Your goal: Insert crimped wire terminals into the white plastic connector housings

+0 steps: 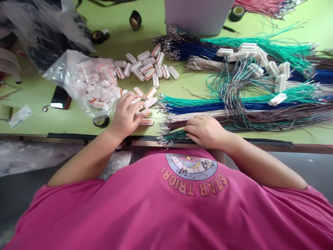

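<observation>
My left hand [127, 113] is over white connector housings with orange stripes [146, 111] near the table's front edge, its fingers apart; I see nothing held in it. My right hand [204, 130] rests on bundles of wires [179, 118], fingers bent and close together over the brown and green strands; whatever is under the fingertips is hidden. The wires lie sideways in green, blue, white and brown rows, with metal terminals [165, 133] at their left ends. More loose housings [147, 66] are scattered farther back. Finished-looking harnesses with white housings [247, 52] lie across the wires at the right.
A clear plastic bag of housings [96, 80] lies left of my left hand. Beside it are a dark phone [60, 98] and a black tape roll [101, 121]. A pale box [199, 17] stands at the back, with another tape roll [135, 20] to its left.
</observation>
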The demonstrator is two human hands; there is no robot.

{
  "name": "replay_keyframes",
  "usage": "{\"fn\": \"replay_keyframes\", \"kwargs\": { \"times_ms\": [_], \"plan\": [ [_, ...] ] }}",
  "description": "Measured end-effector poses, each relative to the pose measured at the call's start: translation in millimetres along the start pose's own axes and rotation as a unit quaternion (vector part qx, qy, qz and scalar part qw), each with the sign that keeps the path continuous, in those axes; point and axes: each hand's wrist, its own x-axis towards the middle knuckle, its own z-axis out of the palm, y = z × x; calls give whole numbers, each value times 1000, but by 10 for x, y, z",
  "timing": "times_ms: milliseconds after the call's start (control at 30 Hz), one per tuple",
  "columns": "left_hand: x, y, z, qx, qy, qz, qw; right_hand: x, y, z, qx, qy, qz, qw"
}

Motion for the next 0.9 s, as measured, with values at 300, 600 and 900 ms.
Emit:
{"fn": "replay_keyframes", "kwargs": {
  "times_ms": [300, 600, 900],
  "plan": [
    [-51, 162, -146, -25, -92, 69, 993, 20, 36, 15, 89, 13, 19, 996],
    [398, 598, -279, -529, -66, -57, 844, 305, -112, -328, 293, -127, -20, 948],
    [558, 690, 244, -668, -92, -55, 737, 393, -7, -103, 390, 134, 130, 902]
  ]
}}
